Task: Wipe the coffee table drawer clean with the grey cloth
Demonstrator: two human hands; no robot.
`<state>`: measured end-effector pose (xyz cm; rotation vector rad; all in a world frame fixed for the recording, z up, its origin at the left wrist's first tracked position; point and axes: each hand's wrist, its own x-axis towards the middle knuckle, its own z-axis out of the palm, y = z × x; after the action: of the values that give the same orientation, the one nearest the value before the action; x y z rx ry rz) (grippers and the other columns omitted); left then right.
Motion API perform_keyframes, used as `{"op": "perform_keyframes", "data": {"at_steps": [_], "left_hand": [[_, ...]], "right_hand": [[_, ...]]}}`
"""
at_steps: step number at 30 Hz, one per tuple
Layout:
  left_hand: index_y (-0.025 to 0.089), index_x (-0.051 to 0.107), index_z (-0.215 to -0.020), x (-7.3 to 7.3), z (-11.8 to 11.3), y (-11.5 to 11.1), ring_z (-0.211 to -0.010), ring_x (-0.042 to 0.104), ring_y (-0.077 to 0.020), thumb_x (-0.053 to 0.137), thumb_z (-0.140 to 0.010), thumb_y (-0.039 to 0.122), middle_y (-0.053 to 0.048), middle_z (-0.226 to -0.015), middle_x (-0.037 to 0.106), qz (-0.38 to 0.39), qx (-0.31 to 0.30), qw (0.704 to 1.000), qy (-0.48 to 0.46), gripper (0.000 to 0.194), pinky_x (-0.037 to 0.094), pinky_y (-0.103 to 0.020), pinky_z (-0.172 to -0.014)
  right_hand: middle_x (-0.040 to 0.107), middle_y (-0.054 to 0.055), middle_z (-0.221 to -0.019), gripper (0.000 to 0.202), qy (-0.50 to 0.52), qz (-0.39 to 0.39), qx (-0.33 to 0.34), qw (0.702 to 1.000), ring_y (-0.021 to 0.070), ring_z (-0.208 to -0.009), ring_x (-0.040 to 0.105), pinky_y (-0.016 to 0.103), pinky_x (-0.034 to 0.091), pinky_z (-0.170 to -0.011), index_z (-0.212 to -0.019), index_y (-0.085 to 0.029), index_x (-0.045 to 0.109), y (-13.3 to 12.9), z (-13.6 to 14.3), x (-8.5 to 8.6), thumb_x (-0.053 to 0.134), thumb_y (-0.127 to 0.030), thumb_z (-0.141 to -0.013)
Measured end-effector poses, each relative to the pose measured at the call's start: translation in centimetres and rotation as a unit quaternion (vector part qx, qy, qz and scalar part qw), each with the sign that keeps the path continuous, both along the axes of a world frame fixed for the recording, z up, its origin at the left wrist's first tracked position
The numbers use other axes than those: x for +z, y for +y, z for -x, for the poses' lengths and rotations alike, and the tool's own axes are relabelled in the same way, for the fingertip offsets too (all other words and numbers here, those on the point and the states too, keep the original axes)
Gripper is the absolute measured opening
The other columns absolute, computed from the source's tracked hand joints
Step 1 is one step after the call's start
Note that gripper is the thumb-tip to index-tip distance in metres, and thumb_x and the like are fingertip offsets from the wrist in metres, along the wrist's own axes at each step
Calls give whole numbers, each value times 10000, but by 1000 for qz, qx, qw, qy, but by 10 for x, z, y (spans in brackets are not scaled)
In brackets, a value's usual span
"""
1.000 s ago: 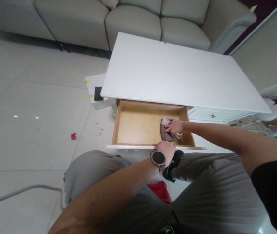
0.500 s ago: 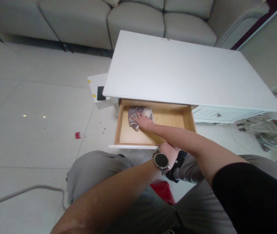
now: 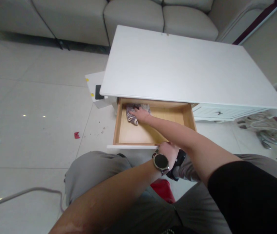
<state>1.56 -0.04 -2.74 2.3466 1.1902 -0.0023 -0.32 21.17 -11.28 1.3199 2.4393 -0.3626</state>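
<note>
One grey sofa (image 3: 133,16) behind one white table (image 3: 182,65). One wooden drawer (image 3: 128,135) pulled open under the table's front edge. One patterned cloth (image 3: 131,113) in the drawer's far left corner. Right hand (image 3: 142,115) flat on the cloth, fingers spread, pressing down. Left hand (image 3: 170,152), one watch (image 3: 161,161) at wrist, fingers curled over the drawer's front edge.

The right hand (image 3: 142,115) presses a crumpled cloth (image 3: 132,113) into the far left corner of the open wooden drawer (image 3: 138,135), under the white counter (image 3: 177,68). The left hand (image 3: 169,151) grips the drawer's front edge.
</note>
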Motion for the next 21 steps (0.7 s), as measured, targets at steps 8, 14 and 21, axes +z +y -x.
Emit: {"op": "perform_keyframes", "data": {"at_steps": [8, 14, 21], "left_hand": [[110, 698, -1170, 25, 9, 10, -1031, 768, -250, 435, -1038, 82, -157, -1023, 789, 43, -81, 995, 33, 295, 577, -352, -800], [107, 672, -1239, 29, 9, 13, -1087, 757, -254, 396, -1047, 77, -156, -1097, 788, 52, -96, 993, 49, 337, 587, -366, -824], [96, 665, -1245, 31, 11, 13, -1084, 756, -246, 386, -1050, 81, -179, -1084, 784, 51, -102, 992, 54, 341, 583, -356, -837]], "right_hand": [[559, 228, -1513, 604, -103, 5, -20, 994, 345, -1203, 669, 448, 510, -970, -1617, -294, 433, -19, -176, 5, 491, -229, -1019], [470, 236, -1611, 717, -165, -2, -116, 979, 362, -1147, 709, 464, 522, -955, -1666, -296, 358, -50, -256, 3, 526, -200, -976], [630, 245, -1446, 754, -129, 43, -100, 986, 355, -1109, 731, 419, 535, -912, -1664, -230, 388, -116, -248, 4, 578, -216, -934]]}}
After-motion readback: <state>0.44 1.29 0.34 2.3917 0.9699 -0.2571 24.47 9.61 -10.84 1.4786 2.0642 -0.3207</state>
